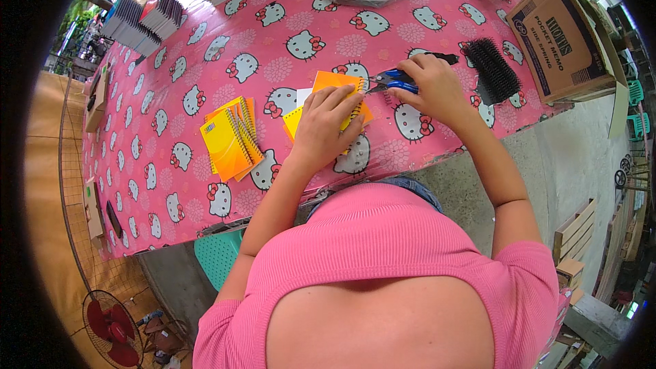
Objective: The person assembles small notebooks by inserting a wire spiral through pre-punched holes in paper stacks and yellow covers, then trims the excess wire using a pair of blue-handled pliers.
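Notebooks (294,119) near table's (273,48) front edge: likely light, bendy, wire (360,87) crushable; hold covers (331,80). Left hand (326,121) atop, pinch unclear; right hand (432,83) grips pliers (396,80).

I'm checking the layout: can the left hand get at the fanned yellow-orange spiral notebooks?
Probably yes: the fanned spiral notebooks lie beside the left hand with only tablecloth between, though that hand rests on other notebooks.

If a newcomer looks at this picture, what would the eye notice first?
Probably the pink tablecloth with cat faces, across the middle. Near its front edge, the left hand rests on yellow-orange notebooks; the right hand holds blue-handled pliers at their right side. A brown box sits far right.
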Action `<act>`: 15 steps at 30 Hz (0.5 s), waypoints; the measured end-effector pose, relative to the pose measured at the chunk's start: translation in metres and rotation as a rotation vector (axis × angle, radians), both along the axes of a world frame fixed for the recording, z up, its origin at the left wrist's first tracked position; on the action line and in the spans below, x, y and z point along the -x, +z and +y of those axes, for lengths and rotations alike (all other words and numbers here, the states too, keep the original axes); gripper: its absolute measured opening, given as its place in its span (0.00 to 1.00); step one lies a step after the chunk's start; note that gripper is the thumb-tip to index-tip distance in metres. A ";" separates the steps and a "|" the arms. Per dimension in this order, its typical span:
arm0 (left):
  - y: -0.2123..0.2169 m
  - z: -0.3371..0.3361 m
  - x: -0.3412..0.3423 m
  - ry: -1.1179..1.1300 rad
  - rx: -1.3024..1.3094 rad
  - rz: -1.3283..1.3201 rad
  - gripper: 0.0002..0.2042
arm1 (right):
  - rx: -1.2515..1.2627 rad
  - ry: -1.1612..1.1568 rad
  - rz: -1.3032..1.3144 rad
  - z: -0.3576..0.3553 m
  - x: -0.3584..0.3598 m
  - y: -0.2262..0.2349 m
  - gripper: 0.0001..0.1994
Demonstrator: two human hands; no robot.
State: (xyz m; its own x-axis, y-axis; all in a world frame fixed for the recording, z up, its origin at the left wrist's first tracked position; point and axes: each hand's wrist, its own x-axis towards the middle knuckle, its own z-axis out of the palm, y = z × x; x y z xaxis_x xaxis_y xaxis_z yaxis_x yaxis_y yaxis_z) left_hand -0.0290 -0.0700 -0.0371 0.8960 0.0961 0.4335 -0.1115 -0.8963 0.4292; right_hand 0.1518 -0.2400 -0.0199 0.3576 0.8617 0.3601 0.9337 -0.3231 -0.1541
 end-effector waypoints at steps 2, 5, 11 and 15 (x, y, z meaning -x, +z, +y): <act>0.000 0.000 0.001 0.002 -0.010 0.003 0.18 | 0.012 0.004 0.042 0.003 0.003 0.004 0.22; -0.001 0.001 0.003 0.008 0.000 0.004 0.18 | 0.043 0.014 0.340 0.004 -0.001 0.003 0.20; -0.001 0.000 0.002 -0.004 -0.025 0.002 0.18 | 0.245 -0.203 1.591 0.002 -0.005 0.003 0.23; 0.005 0.004 0.004 -0.042 0.043 0.139 0.24 | -0.059 -0.259 0.822 -0.020 -0.003 -0.027 0.25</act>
State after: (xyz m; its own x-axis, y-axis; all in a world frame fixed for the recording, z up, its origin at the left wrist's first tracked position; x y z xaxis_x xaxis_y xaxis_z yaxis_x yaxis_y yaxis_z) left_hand -0.0334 -0.0658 -0.0325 0.9507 0.0735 0.3013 -0.0850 -0.8726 0.4810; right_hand 0.1549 -0.2602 -0.0469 0.7070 0.7048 -0.0581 0.4161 -0.4810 -0.7716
